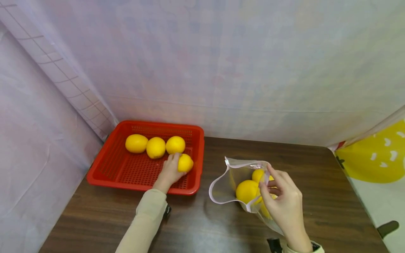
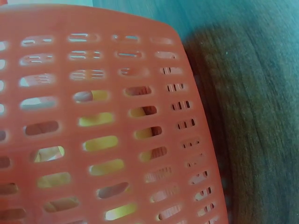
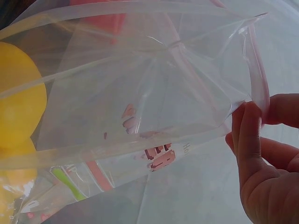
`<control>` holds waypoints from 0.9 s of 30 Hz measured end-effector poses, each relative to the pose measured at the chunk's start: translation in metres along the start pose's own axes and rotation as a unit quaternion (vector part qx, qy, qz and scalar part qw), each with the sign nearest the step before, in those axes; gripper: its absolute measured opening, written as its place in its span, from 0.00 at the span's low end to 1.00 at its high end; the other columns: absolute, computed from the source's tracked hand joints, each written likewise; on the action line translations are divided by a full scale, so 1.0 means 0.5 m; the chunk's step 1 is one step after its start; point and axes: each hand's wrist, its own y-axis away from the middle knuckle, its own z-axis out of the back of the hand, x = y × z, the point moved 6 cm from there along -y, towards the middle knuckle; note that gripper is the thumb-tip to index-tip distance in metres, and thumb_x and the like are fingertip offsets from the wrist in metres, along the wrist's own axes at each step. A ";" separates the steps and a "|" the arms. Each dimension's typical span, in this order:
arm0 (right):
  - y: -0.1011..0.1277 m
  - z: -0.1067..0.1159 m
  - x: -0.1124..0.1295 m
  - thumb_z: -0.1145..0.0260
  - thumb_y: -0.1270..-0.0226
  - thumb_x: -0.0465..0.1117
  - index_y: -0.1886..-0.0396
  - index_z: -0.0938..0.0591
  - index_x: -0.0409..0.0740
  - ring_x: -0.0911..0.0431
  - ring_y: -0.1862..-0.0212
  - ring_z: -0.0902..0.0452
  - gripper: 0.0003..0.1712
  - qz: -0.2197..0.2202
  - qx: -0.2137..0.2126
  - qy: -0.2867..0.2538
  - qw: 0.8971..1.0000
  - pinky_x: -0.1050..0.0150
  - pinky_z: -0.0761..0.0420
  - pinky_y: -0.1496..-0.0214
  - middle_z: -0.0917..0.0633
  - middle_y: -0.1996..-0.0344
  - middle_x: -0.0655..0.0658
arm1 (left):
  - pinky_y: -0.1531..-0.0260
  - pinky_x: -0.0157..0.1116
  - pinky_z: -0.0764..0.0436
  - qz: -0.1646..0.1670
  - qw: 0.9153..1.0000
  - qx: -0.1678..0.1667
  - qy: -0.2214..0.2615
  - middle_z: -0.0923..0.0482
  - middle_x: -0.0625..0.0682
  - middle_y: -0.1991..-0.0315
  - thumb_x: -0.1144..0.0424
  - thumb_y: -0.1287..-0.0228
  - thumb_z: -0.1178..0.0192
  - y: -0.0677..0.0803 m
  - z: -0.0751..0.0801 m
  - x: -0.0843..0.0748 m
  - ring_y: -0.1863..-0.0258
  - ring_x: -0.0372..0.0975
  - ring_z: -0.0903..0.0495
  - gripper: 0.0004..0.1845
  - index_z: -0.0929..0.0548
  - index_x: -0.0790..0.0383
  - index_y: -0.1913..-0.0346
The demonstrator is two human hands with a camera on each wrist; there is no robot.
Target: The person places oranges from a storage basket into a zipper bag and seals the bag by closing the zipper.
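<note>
Left hand [image 1: 169, 171] inside red basket [image 1: 104, 168] at 9 o'clock on tabletop [image 1: 205, 218], grip closed around lemon [image 1: 185, 163]; three lemons lie just behind. Right hand [image 1: 284, 200] pinches rim of clear bag [image 1: 226, 182] at 3 o'clock, lemons inside.

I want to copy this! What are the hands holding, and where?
Left hand grips a lemon by its side in the red basket; right hand pinches the plastic bag at its rim.
</note>
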 end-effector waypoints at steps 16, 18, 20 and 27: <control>0.005 0.001 -0.004 0.31 0.63 0.18 0.51 0.23 0.28 0.78 0.71 0.29 0.31 -0.008 0.002 0.002 1.000 0.83 0.27 0.71 0.20 0.67 0.37 | 0.55 0.53 0.28 -0.041 0.997 -0.035 -0.054 0.32 0.67 0.49 0.63 0.57 0.29 0.009 0.007 -0.012 0.57 0.61 0.28 0.33 0.28 0.60 0.44; 0.005 0.001 -0.003 0.31 0.63 0.18 0.52 0.22 0.27 0.78 0.71 0.29 0.31 -0.007 0.001 0.002 1.000 0.83 0.27 0.72 0.20 0.67 0.37 | 0.54 0.53 0.28 -0.042 0.997 -0.042 -0.055 0.31 0.67 0.49 0.62 0.57 0.29 0.010 0.010 -0.012 0.56 0.60 0.27 0.33 0.27 0.60 0.43; 0.005 0.001 -0.002 0.31 0.63 0.18 0.52 0.23 0.27 0.78 0.71 0.29 0.31 -0.005 0.000 0.002 1.000 0.83 0.27 0.72 0.20 0.67 0.36 | 0.54 0.53 0.28 -0.047 0.996 -0.052 -0.060 0.30 0.66 0.49 0.61 0.57 0.29 0.011 0.014 -0.013 0.57 0.59 0.27 0.34 0.27 0.60 0.43; 0.003 0.001 -0.001 0.31 0.64 0.18 0.52 0.22 0.27 0.78 0.71 0.29 0.31 -0.001 0.000 0.007 1.000 0.83 0.27 0.72 0.20 0.67 0.36 | 0.54 0.54 0.28 -0.061 0.992 -0.099 -0.039 0.30 0.64 0.47 0.57 0.55 0.30 0.027 0.045 -0.029 0.54 0.57 0.26 0.35 0.29 0.56 0.40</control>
